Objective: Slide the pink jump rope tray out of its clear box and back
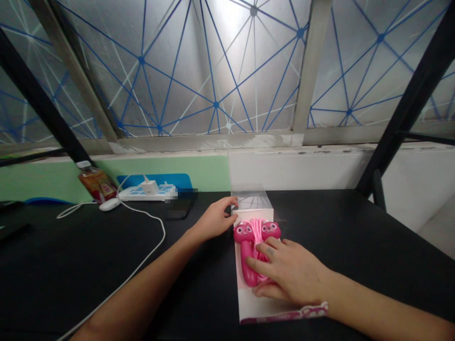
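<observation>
Presently, a pink rope (256,229) with two animal-headed handles (249,265) is being supported by the white card (247,303), which is lying on the black table (337,222). Over the card's right side, the handles and rope are being partly covered by the right hand (289,270), whose fingers are being held spread upon them. At the card's far left corner, the thumb and fingers of the left hand (215,219) are being held curved with a gap between; whether anything is being touched cannot be told. Clear plastic (251,201) is extending beyond the card's far end. Left of the card, a power strip (131,193) and a bottle (96,183) are standing farther away.
</observation>
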### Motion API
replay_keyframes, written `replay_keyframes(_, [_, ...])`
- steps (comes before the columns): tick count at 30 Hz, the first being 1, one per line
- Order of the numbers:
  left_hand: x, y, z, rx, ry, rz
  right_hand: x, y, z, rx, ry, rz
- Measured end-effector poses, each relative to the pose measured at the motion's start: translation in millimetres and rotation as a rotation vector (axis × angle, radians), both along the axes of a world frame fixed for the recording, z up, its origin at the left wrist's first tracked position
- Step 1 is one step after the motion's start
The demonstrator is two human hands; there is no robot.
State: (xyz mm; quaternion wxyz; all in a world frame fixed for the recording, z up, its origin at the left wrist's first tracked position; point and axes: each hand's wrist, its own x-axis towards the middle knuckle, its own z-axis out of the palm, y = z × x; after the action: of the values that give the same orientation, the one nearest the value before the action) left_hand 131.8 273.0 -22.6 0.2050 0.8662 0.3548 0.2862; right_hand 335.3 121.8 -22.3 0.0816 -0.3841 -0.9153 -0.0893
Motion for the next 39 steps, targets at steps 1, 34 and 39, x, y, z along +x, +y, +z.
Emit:
replay_keyframes(1, [0,-1,0.8,-0.007,-0.003,0.001,0,0,0.4,0.003,0.004,-0.004])
replay_keyframes(34, [12,-39,13.9,0.05,0.1,-0.149,24,4,4.7,-0.227,0.099,0.202])
replay_keyframes(39, [12,-41,13.5,0.039,0.098,-0.137,28,10,7.1,-0.25,0.164,0.064])
